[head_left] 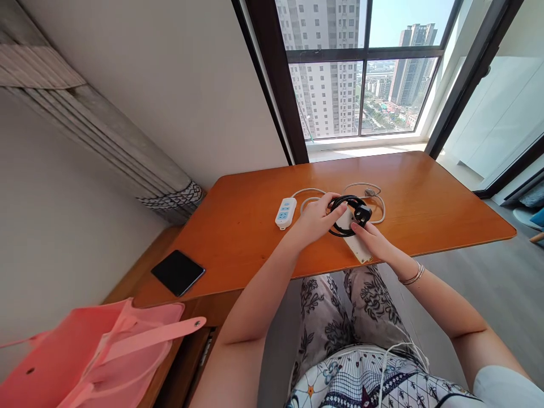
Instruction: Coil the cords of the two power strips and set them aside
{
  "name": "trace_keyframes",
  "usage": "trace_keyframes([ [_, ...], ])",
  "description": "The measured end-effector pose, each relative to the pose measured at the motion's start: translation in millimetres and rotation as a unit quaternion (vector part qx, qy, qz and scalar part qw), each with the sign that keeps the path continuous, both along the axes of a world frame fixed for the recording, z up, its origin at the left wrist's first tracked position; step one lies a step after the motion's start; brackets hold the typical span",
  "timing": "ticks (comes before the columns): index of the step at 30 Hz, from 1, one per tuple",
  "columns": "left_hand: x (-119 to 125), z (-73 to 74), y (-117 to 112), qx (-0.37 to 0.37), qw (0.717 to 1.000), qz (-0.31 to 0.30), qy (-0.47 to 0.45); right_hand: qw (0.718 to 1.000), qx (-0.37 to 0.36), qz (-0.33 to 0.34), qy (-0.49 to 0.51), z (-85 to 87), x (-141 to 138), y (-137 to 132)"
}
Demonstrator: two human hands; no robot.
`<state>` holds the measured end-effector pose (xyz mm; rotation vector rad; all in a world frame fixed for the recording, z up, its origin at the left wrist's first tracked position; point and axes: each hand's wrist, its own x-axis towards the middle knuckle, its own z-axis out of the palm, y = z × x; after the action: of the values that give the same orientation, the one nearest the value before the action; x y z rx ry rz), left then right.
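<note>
A black power cord (340, 231) is gathered in a round coil above the wooden table. My left hand (319, 218) grips the coil's left side, thumb stretched across it. On the lower right, my right hand (370, 238) pinches the coil close to its black plug (362, 214). Under the coil and both hands lies a long white power strip (358, 249); its upper part is partly covered, and I cannot tell whether the black cord joins it. A smaller white power strip (285, 213) with blue sockets rests to the left, its white cord (311, 190) running behind my left hand.
The wooden table (246, 226) has its front edge just before my lap. A dark tablet (178, 273) lies at its left end. A pink bag (110, 345) stands at the lower left. A grey plug (370, 193) lies among white cord loops. Behind is a window (365, 55).
</note>
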<state>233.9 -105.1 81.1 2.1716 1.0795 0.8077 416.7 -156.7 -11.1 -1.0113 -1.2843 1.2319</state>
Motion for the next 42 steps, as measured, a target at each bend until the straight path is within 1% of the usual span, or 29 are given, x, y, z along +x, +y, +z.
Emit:
trace_keyframes([
  [3,3,-1.0,-3,0.029,0.999,0.003,0.043,0.998,-0.028,0.028,0.046,-2.9,-4,-1],
  [5,4,-2.7,-3,0.034,0.997,-0.004,0.063,0.997,-0.029,0.041,0.050,-2.9,-6,-2],
  [9,3,-6.7,-1,0.035,0.996,-0.019,0.083,0.998,-0.028,0.026,0.045,-2.7,-10,-2],
  [12,0,-9.2,0,0.039,0.995,-0.048,0.072,0.999,-0.023,0.021,0.037,-6.3,-12,-2],
  [16,-5,-7.3,2,0.017,0.994,-0.091,0.050,0.999,-0.027,0.014,0.028,-12.1,-12,-4],
  [18,-6,-5.6,3,0.000,0.994,-0.103,0.037,0.999,-0.026,0.007,0.025,-12.5,-12,-5],
  [20,-5,-6.9,4,-0.016,0.994,-0.106,0.007,1.000,-0.016,-0.007,0.023,-11.1,-12,-6],
  [22,1,-13.7,5,-0.034,0.995,-0.087,-0.046,1.000,0.000,-0.024,0.017,-9.7,-14,-6],
  [23,5,-19.4,5,-0.043,0.994,-0.065,-0.081,0.999,0.009,-0.032,0.013,-9.6,-16,-6],
  [25,16,-33.7,4,-0.057,0.986,-0.003,-0.158,0.998,0.025,-0.051,0.004,-11.2,-20,-5],
  [27,26,-48.3,1,-0.054,0.971,0.056,-0.225,0.997,0.033,-0.073,0.001,-14.5,-26,-5],
  [29,35,-59.5,-3,-0.038,0.961,0.090,-0.260,0.994,0.041,-0.100,-0.002,-17.7,-31,-6],
  [31,40,-65.3,-8,-0.020,0.955,0.101,-0.278,0.989,0.061,-0.137,-0.011,-19.1,-36,-9],
  [33,43,-66.6,-12,-0.007,0.951,0.101,-0.291,0.981,0.088,-0.171,-0.029,-18.3,-38,-11],
  [35,43,-65.4,-15,-0.002,0.951,0.100,-0.292,0.975,0.108,-0.189,-0.048,-16.1,-39,-14],
  [38,41,-62.1,-16,-0.024,0.954,0.096,-0.282,0.974,0.118,-0.182,-0.057,-13.3,-37,-14],
  [40,40,-59.3,-16,-0.048,0.952,0.094,-0.289,0.976,0.120,-0.173,-0.047,-12.9,-36,-12],
  [42,39,-55.7,-17,-0.055,0.948,0.098,-0.298,0.977,0.123,-0.170,-0.040,-13.7,-35,-10],
])
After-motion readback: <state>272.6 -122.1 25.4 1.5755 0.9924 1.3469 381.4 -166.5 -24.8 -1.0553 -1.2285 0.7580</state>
